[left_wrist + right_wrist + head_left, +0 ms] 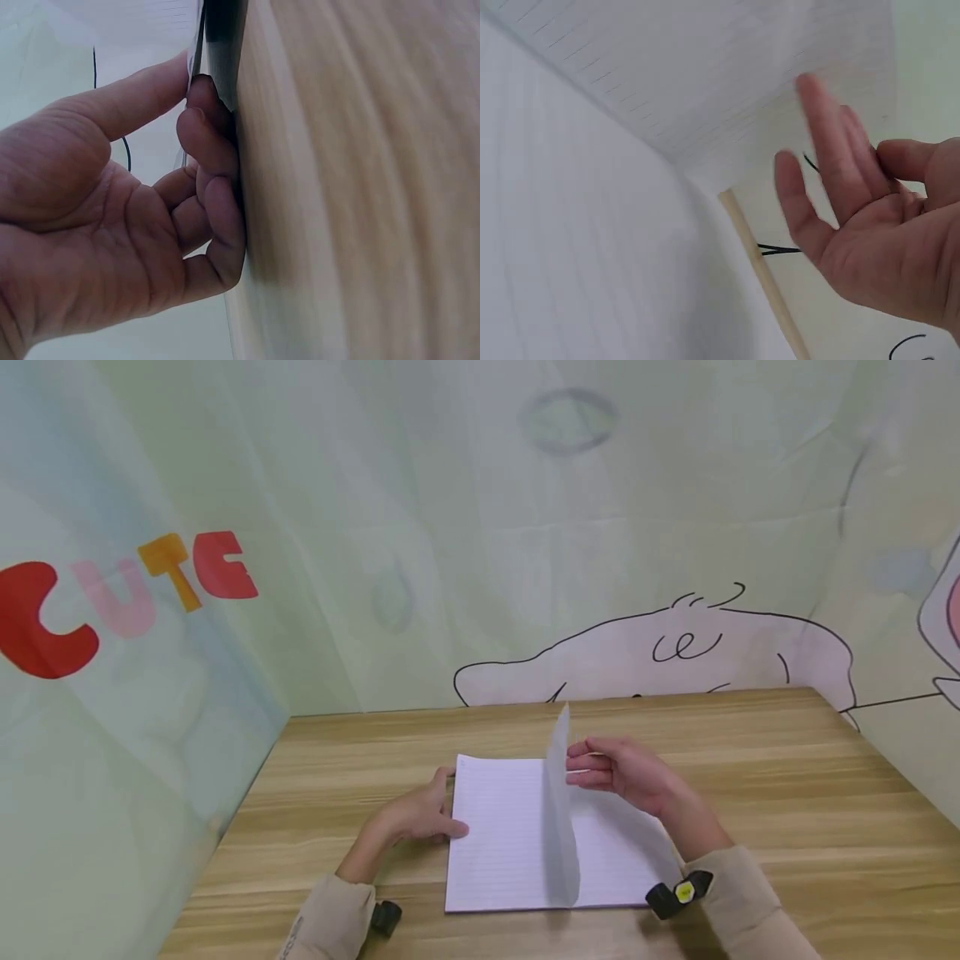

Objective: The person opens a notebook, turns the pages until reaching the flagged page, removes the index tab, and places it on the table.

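Note:
An open lined notebook lies on the wooden table, and one page stands nearly upright near its middle. My left hand grips the notebook's left edge, thumb on the page and the other fingers curled at the edge; the left wrist view shows those fingers low against the tabletop. On the right of the standing page is my right hand, its fingers mostly straight and right at the sheet. From the right wrist, the raised lined sheet slants above the flat page.
The wood-grain table stretches to both sides of the notebook. Behind it hangs a pale curtain with a line drawing and coloured letters. Small black devices are strapped at both sleeve cuffs.

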`<state>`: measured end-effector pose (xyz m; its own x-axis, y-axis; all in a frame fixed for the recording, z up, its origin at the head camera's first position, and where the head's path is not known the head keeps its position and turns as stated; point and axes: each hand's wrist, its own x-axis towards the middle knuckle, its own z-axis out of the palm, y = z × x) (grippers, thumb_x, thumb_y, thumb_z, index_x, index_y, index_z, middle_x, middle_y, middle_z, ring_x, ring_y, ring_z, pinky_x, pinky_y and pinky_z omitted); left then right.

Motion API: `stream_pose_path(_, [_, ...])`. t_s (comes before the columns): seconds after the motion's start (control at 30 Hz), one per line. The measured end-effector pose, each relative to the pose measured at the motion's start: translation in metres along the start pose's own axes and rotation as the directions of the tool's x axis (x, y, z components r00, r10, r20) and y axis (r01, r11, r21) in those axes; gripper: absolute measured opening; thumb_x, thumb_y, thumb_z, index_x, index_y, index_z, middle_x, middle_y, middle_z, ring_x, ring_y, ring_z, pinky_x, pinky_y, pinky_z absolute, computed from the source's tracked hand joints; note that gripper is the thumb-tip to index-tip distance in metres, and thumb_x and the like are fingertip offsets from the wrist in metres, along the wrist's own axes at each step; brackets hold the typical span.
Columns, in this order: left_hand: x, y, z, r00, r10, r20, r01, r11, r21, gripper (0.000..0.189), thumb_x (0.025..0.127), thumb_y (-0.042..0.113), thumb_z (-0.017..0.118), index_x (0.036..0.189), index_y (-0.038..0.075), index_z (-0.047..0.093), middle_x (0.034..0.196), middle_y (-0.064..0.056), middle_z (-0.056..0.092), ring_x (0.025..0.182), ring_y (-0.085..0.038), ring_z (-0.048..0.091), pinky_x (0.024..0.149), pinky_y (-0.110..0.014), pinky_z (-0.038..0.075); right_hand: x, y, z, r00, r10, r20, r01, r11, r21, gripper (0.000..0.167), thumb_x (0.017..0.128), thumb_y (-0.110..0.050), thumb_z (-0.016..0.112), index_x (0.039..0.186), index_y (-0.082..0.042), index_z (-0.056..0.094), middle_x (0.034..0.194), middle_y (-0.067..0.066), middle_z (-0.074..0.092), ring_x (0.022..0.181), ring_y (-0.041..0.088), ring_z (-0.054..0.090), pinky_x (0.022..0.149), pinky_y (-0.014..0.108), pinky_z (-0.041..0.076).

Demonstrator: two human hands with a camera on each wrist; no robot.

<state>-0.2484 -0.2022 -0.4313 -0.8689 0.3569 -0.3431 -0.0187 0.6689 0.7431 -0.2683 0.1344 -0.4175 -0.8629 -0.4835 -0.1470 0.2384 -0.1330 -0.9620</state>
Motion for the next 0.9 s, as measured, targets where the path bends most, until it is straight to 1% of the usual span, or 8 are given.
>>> stream_pose_path(0.1, [0.001, 0.001, 0.000, 1.000, 0.002, -0.002, -0.002, 1.000, 0.003, 0.096, 0.086, 0.012, 0.079, 0.156, 0.000, 0.014, 0.072, -0.008, 0.059, 0.062, -0.017, 0.050, 0.060, -0.031, 0.038, 0.004, 0.006, 0.007, 1.000, -0.001, 0.013, 0.002, 0.996, -0.089, 0.039, 0.109, -0.015, 0.037, 0.125, 0.016, 0.055, 0.106, 0.012, 0.072, 0.094, 0.019, 0.072, 0.092, 0.036, 0.053])
stream_pose_path(0.17, [0.001, 0.002, -0.001, 1.000, 0.003, -0.006, -0.003, 1.000, 0.008, 0.096, 0.086, 0.012, 0.079, 0.155, 0.000, 0.014, 0.073, -0.008, 0.059, 0.063, -0.017, 0.050, 0.061, -0.031, 0.039, 0.006, 0.010, 0.010, 1.000, 0.003, 0.023, 0.000, 0.991, -0.135, 0.042, 0.109, -0.015, 0.037, 0.130, 0.018, 0.050, 0.114, 0.018, 0.070, 0.097, 0.021, 0.072, 0.093, 0.036, 0.052])
stream_pose_path(0.27, [0.001, 0.004, -0.001, 1.000, -0.002, -0.007, 0.002, 1.000, 0.012, 0.095, 0.087, 0.011, 0.079, 0.156, 0.001, 0.014, 0.072, -0.008, 0.059, 0.063, -0.017, 0.050, 0.060, -0.031, 0.038, 0.007, 0.013, 0.013, 0.998, 0.012, 0.059, -0.002, 0.984, -0.177, 0.043, 0.109, -0.016, 0.037, 0.132, 0.018, 0.049, 0.124, 0.024, 0.066, 0.103, 0.025, 0.071, 0.095, 0.037, 0.051])
stream_pose_path(0.4, [0.000, 0.006, -0.002, 1.000, -0.008, -0.010, 0.008, 1.000, 0.011, 0.095, 0.087, 0.011, 0.079, 0.156, 0.002, 0.014, 0.072, -0.007, 0.059, 0.062, -0.017, 0.049, 0.060, -0.030, 0.037, 0.007, 0.015, 0.016, 0.996, 0.039, 0.081, -0.018, 0.969, -0.247, 0.042, 0.108, -0.020, 0.043, 0.131, 0.013, 0.054, 0.124, 0.022, 0.066, 0.105, 0.029, 0.070, 0.095, 0.037, 0.051])
stream_pose_path(0.5, [0.000, 0.006, -0.003, 1.000, 0.002, -0.005, -0.002, 1.000, 0.010, 0.094, 0.087, 0.009, 0.078, 0.156, 0.002, 0.015, 0.072, -0.008, 0.059, 0.062, -0.017, 0.050, 0.060, -0.030, 0.039, 0.006, 0.017, 0.020, 0.993, 0.074, 0.088, -0.040, 0.939, -0.341, 0.040, 0.106, -0.023, 0.047, 0.131, 0.007, 0.058, 0.124, 0.018, 0.068, 0.102, 0.030, 0.071, 0.089, 0.036, 0.051])
stream_pose_path(0.67, [0.000, 0.003, -0.002, 0.999, 0.036, 0.010, -0.036, 0.999, -0.008, 0.085, 0.088, -0.002, 0.067, 0.154, -0.001, 0.015, 0.069, -0.008, 0.060, 0.058, -0.016, 0.052, 0.057, -0.029, 0.041, 0.005, 0.020, 0.030, 0.988, 0.122, 0.091, -0.062, 0.868, -0.493, 0.033, 0.104, -0.020, 0.052, 0.129, -0.001, 0.063, 0.121, 0.011, 0.070, 0.084, 0.024, 0.071, 0.075, 0.031, 0.047])
stream_pose_path(0.73, [0.000, 0.002, -0.002, 0.999, 0.038, 0.014, -0.038, 0.999, -0.035, 0.076, 0.093, -0.002, 0.061, 0.154, -0.001, 0.016, 0.068, -0.008, 0.061, 0.056, -0.016, 0.052, 0.056, -0.028, 0.041, 0.005, 0.021, 0.033, 0.987, 0.129, 0.098, -0.059, 0.848, -0.527, 0.031, 0.103, -0.016, 0.053, 0.128, -0.003, 0.065, 0.119, 0.009, 0.070, 0.079, 0.022, 0.070, 0.071, 0.029, 0.045])
stream_pose_path(0.9, [0.001, -0.003, -0.003, 0.999, 0.039, 0.028, -0.035, 0.991, -0.127, 0.054, 0.106, 0.008, 0.044, 0.153, -0.003, 0.020, 0.065, -0.011, 0.061, 0.053, -0.015, 0.054, 0.054, -0.026, 0.044, 0.003, 0.023, 0.038, 0.981, 0.148, 0.129, -0.046, 0.810, -0.584, 0.028, 0.102, -0.013, 0.053, 0.125, -0.006, 0.068, 0.115, 0.006, 0.069, 0.075, 0.020, 0.067, 0.064, 0.028, 0.042])
